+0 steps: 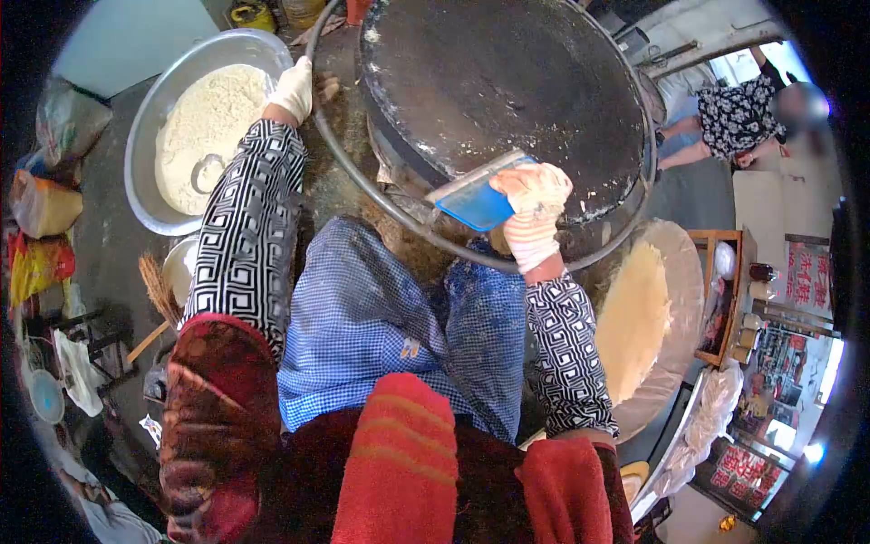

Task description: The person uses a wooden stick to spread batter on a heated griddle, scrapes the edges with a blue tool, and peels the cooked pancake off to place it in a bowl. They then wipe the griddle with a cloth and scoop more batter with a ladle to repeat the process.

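Observation:
My right hand (535, 204), in a pale striped glove, is closed around a blue flat scraper (476, 201). The scraper is held over the near edge of a round black griddle (507, 82), which has pale crumbs and flour-like residue on it. My left hand (294, 91), also gloved, is wrapped around the metal ring (349, 168) that circles the griddle. Part of its fingers shows past the ring. Right beside that hand is a large metal basin (145, 136) of pale batter or dough (204, 118), with a curved ladle-like thing (207, 172) in it.
On the right, a large thin yellowish pancake (634, 317) lies on a round surface (684, 299). A wooden cabinet (725, 290) stands beyond it. A straw brush (159, 290) is at left near plastic bags (45, 204). A person (734, 118) in a patterned top is at upper right.

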